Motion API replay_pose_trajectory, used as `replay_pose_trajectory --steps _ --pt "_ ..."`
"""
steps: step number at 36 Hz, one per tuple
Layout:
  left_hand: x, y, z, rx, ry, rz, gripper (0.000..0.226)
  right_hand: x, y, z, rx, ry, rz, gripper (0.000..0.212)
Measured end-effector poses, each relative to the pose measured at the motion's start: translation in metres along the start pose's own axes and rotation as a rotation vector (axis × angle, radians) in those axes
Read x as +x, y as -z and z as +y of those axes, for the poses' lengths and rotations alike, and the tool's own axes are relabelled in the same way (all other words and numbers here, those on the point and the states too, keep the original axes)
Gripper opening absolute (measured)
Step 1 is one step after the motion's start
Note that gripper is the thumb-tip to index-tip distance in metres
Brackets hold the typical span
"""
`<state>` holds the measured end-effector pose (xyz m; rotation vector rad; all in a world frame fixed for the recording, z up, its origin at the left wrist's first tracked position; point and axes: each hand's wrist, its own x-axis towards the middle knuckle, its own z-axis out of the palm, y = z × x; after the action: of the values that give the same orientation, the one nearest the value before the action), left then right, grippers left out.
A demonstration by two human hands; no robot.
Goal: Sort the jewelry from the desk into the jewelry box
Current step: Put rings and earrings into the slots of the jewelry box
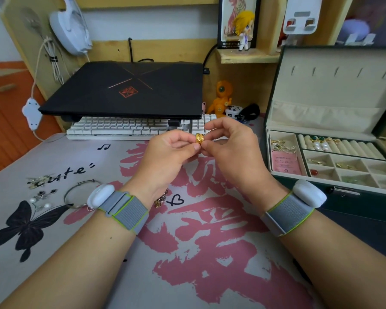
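Head view, looking down, desk point(112, 275) close

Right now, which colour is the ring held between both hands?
Gold, seen in the head view: the ring is pinched between the left hand and right hand.

Desk mat point(143, 275) — bears bangle point(79, 194), brooches point(39, 181), keyboard point(129, 129), jewelry box point(352, 197).

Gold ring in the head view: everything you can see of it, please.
The gold ring is a wide yellow-metal band, shiny, with a grooved or textured outer face that reads like two stacked bands; finer detail is too small to tell. It is held in the air above the desk mat, in front of the white keyboard, turned partly edge-on to the camera. Both hands pinch it: left hand from the left, right hand from the right. Nothing else touches it.
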<state>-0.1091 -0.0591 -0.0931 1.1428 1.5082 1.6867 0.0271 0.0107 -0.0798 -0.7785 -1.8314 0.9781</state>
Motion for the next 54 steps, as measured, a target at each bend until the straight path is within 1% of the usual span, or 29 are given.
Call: replay_pose_trajectory --steps 12,18,24,28,33,38,42,45,48,50,53,54 --pt "-0.001 0.002 0.001 0.109 -0.068 -0.016 0.012 0.001 0.003 -0.001 0.020 0.013 -0.020 0.020" --pt "0.000 0.002 0.000 0.090 -0.069 -0.010 0.013 0.000 0.003 0.001 -0.004 0.034 -0.023 0.019" --pt "0.001 0.002 -0.001 0.045 -0.030 -0.008 0.013 0.000 0.003 0.002 -0.021 0.032 -0.031 0.021" --pt "0.001 0.002 -0.001 0.080 -0.035 -0.006 0.013 -0.001 0.001 0.003 -0.015 0.022 -0.041 0.024" --pt "0.001 0.002 -0.001 0.142 -0.064 -0.001 0.007 -0.001 0.001 0.002 -0.008 0.033 -0.037 0.022" --pt "0.004 -0.002 0.003 0.126 -0.086 0.010 0.012 0.003 0.005 -0.002 -0.037 0.059 -0.016 0.023" --pt "0.014 -0.020 0.027 0.114 -0.086 -0.044 0.007 0.012 0.029 -0.014 -0.055 0.077 0.026 0.024" --pt "0.026 -0.047 0.050 0.133 -0.112 -0.113 0.008 0.019 0.063 -0.024 -0.044 0.051 0.062 0.024" --pt "0.037 -0.085 0.068 0.164 -0.118 -0.178 0.010 0.025 0.103 -0.024 -0.095 0.024 0.115 0.022" --pt "0.041 -0.126 0.074 0.141 -0.077 -0.241 0.010 0.025 0.142 -0.018 -0.122 -0.010 0.153 0.021" --pt "0.050 -0.158 0.077 0.101 -0.023 -0.272 0.006 0.022 0.174 -0.016 -0.078 -0.112 0.119 0.021" --pt "0.051 -0.186 0.072 0.089 -0.001 -0.297 0.006 0.017 0.200 -0.006 -0.088 -0.163 0.125 0.020"
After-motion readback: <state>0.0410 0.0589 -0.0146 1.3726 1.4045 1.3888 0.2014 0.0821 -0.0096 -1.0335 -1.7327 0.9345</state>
